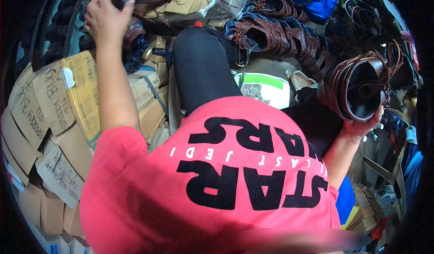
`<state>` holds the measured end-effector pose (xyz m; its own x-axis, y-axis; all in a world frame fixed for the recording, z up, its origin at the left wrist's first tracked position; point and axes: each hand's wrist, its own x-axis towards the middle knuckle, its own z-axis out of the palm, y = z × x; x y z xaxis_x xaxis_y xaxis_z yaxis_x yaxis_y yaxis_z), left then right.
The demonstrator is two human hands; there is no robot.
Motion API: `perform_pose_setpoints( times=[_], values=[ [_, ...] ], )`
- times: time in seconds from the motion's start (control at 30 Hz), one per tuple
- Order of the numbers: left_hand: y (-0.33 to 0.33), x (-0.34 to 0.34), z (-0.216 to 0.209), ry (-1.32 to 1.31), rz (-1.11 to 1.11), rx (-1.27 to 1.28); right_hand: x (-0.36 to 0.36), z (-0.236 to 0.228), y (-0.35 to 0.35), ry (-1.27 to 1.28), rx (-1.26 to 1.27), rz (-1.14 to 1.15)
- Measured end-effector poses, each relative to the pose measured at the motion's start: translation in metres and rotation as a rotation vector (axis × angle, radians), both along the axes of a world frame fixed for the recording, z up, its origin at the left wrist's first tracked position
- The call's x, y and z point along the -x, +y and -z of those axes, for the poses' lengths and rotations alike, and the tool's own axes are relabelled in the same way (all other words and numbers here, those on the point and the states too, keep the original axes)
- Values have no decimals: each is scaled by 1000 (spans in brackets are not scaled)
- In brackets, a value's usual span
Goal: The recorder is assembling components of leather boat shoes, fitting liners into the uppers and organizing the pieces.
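On the right, my right hand (364,122) is closed round the underside of a bundle of brown leather shoe uppers (332,89). Loose brown laces (393,68) trail over its top, and the bundle hides some of my fingers. My left arm stretches to the far left, where my left hand (107,19) has its thumb and fingers apart beside a dark object at the edge of a clear plastic bag (230,3). Whether the fingertips touch that object, I cannot tell. Below this hand lies a brown and blue shoe upper (134,32).
Stacked cardboard pieces with handwriting (49,105) fill the left side. A row of brown shoe uppers (280,37) lies ahead, near a blue plastic sack (312,1). A white and green board (266,89) is beside my knee (203,55). Straps (384,170) hang at right.
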<state>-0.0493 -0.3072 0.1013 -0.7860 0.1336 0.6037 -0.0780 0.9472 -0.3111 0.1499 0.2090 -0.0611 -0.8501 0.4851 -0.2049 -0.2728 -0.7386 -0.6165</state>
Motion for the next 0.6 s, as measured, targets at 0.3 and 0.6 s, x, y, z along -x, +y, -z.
perform_pose_setpoints(
  times=[0.3, 0.6],
  values=[
    [191, 56, 176, -702, 854, -508, -2, 4, 2, -55, -22, 43],
    [294, 171, 354, -1121, 273, -1061, -5, 7, 13, -9, 93, -155]
  ],
)
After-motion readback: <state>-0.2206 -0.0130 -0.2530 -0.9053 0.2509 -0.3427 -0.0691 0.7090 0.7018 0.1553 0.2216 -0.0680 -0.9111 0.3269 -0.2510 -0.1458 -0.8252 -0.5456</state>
